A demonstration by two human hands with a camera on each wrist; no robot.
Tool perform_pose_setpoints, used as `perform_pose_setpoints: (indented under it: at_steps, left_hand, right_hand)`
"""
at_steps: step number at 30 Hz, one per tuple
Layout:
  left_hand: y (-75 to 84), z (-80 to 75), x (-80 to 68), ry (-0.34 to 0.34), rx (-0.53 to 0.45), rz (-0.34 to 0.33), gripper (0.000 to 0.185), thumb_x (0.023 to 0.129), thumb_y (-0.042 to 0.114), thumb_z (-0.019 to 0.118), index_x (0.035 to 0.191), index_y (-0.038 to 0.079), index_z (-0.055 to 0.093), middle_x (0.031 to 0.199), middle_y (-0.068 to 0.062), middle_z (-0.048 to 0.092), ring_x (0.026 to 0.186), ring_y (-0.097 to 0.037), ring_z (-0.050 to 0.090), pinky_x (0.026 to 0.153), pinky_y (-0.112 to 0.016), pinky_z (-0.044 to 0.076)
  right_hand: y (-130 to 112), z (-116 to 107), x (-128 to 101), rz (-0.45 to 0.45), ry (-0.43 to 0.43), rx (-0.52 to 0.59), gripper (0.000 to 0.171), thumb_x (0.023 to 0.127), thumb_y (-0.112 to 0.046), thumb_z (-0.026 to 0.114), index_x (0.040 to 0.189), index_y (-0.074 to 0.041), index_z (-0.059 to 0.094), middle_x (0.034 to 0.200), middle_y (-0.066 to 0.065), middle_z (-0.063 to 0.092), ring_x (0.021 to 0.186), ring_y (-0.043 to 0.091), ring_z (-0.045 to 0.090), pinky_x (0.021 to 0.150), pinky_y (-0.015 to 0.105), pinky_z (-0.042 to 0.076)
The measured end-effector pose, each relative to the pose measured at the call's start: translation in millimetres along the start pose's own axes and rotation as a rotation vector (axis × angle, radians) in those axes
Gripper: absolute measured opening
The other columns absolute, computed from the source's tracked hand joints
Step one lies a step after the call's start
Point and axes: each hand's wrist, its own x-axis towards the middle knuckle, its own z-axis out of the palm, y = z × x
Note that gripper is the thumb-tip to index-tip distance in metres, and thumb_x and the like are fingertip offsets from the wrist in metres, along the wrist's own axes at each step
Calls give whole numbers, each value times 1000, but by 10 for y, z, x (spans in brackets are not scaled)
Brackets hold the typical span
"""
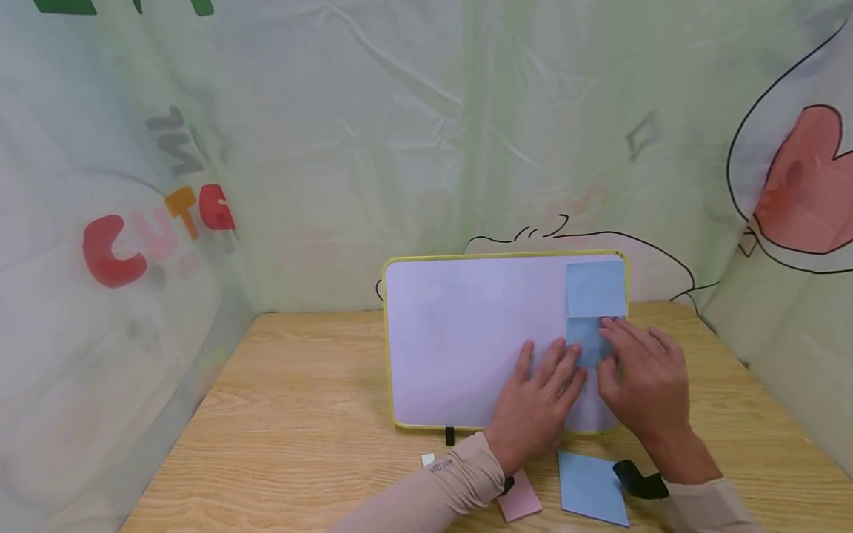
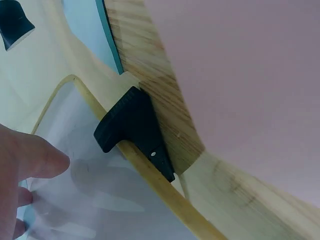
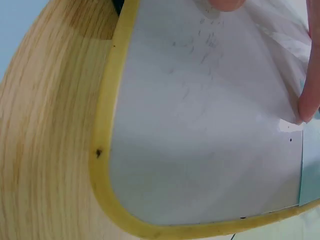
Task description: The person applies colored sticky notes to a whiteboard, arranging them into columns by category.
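Note:
A whiteboard (image 1: 466, 333) with a yellow frame leans upright on the table. One blue sticky note (image 1: 596, 289) is at its upper right corner, and a second blue sticky note (image 1: 586, 340) lies directly below. My left hand (image 1: 536, 400) rests spread on the board, fingertips at the lower left edge of that second note. My right hand (image 1: 649, 377) presses its right side, index fingertip near the top and thumb lower down. In the right wrist view a finger (image 3: 311, 95) touches the edge of the blue note (image 3: 311, 160).
Below the board lie a blue note pad (image 1: 589, 488) and a pink note pad (image 1: 520, 500), partly behind the left sleeve. A black stand clip (image 2: 135, 125) grips the board's lower frame. A small pale piece (image 1: 428, 460) lies left of it. Printed curtains surround the table.

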Motion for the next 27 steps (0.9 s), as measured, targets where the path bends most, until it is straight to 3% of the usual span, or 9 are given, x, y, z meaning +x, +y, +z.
perform_pose_setpoints:
  at_steps: [5,11,16,27]
  left_hand:
    - [4,4,-20,0,6,5,71,87,48,61,150,18,48,162,-14,27,151,-35,16,115,-61,17]
    - [25,7,-33,-7,20,2,68,89,45,57,149,14,49,161,-14,28,151,-36,16,115,-61,19]
    - [39,6,-39,-8,14,-9,74,86,49,58,150,14,47,161,-15,28,150,-37,17,114,-62,21]
    - [45,26,-29,-22,2,-14,81,87,54,58,155,14,39,164,-15,21,151,-35,14,115,-61,18]
  right_hand:
    - [-68,61,11,-52,53,57,37,91,-16,49,107,9,70,111,22,71,97,44,67,100,60,43]
    - [-162,126,10,-124,-53,115,39,95,-18,48,119,5,68,121,18,69,109,42,64,100,65,38]
    - [-132,104,-21,-93,-105,85,42,93,-18,45,122,5,65,123,18,67,112,41,62,104,64,34]
    - [-72,55,5,-24,-83,45,41,93,-22,47,117,3,68,119,18,69,107,43,64,101,64,38]
